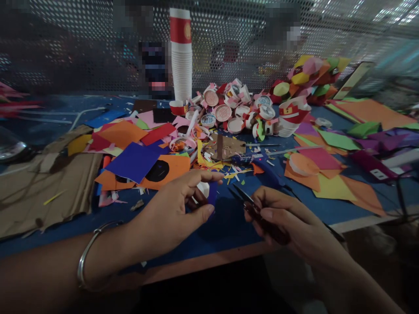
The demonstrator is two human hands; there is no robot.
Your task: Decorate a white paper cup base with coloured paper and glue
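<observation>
My left hand (pixel 180 209), with a silver bangle at the wrist, pinches a small piece of blue-purple paper (pixel 213 192) between thumb and fingers. A white patch shows behind or on that paper, partly hidden by the fingers. In my right hand (pixel 288 216) is a pair of scissors (pixel 242 194) with dark handles. Its slim blades are slightly apart and point up-left toward the paper, not touching it. Just beyond the scissors lies a blue glue gun (pixel 266 170) with a small red light.
Paper scraps and a blue sheet (pixel 132 162) lie left of centre, near flattened cardboard (pixel 42 192). A tall stack of paper cups (pixel 181 65) stands behind, beside a heap of cut cup bottoms (pixel 223 112). Coloured sheets (pixel 337 187) spread rightward. Perforated metal mesh (pixel 98 52) backs the blue table.
</observation>
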